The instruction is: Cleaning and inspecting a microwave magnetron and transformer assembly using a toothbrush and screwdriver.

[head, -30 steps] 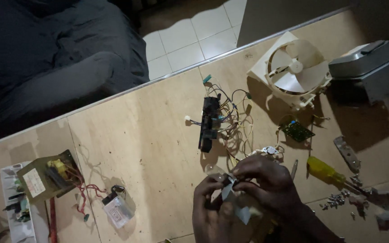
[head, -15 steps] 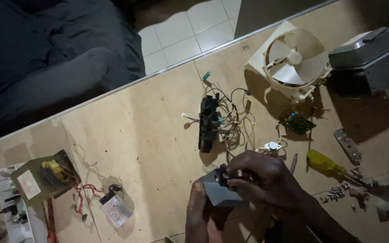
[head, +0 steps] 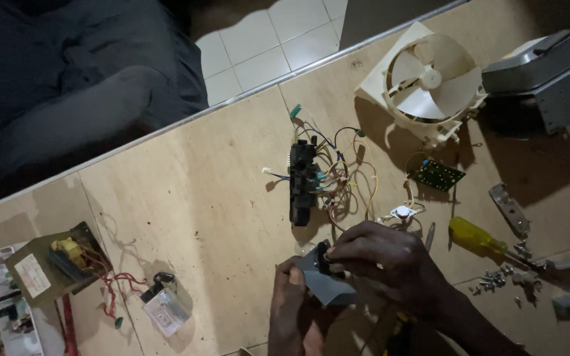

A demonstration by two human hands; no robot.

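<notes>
My left hand (head: 291,310) holds a small grey metal part (head: 321,280) from below at the bottom middle of the view. My right hand (head: 387,257) comes over it from the right, with its fingertips pinching a small black piece (head: 323,253) on top of that part. Just above my hands lies a black switch block (head: 302,181) with a tangle of coloured wires (head: 344,181). A yellow-handled screwdriver (head: 479,238) lies to the right of my right hand.
A cream plastic fan housing (head: 427,79) and a grey metal box (head: 542,72) lie at the top right. A small green circuit board (head: 437,175), a metal bracket (head: 509,209) and several loose screws (head: 493,281) lie right. A transformer (head: 51,264) with red wires sits left.
The view has shifted slightly. My hands turned the grey part, and my right fingers moved onto the black piece at its top.
</notes>
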